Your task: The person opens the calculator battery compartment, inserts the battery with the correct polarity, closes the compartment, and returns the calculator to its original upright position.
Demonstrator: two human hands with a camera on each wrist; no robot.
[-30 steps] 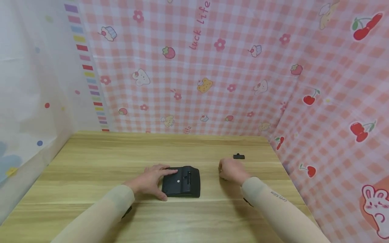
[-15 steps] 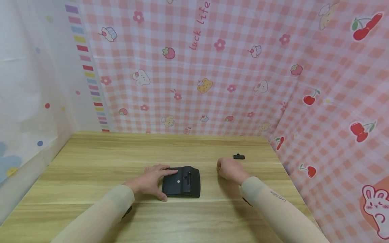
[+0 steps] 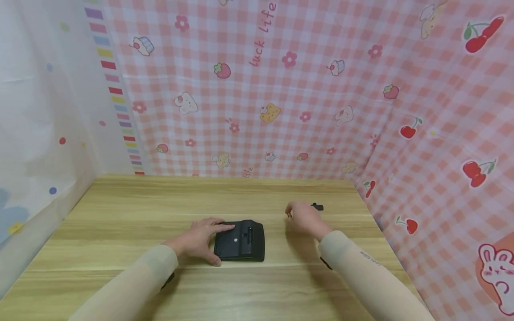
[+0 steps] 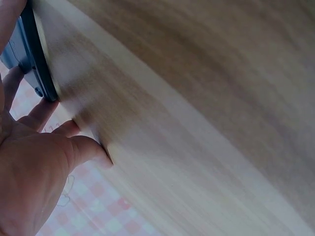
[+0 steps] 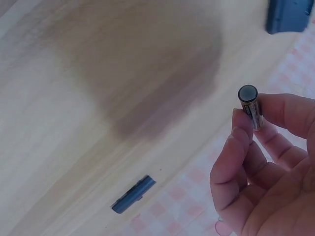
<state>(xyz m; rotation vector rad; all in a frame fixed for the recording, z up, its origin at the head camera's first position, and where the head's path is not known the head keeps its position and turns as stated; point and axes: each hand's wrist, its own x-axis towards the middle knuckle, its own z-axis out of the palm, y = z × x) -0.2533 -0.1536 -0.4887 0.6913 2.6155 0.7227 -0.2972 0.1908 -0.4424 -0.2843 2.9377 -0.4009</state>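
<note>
Battery (image 5: 251, 108) pinched in the right hand (image 3: 307, 219), thumb against fingertips with one flat end left bare, is held over the bench (image 3: 160, 200), between the black device (image 3: 237, 247) near the bench's middle and a small black piece (image 3: 318, 207) lying toward its far right corner. Spread wide, the left hand (image 3: 198, 240) rests across the device's left end, probably to steady it while leaving the upward-facing slot (image 3: 250, 235) uncovered; the small piece seems set aside to keep the space between clear.

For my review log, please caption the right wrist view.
Right hand pinching a battery, with a small dark piece and part of a dark device on the wooden tabletop.
</note>
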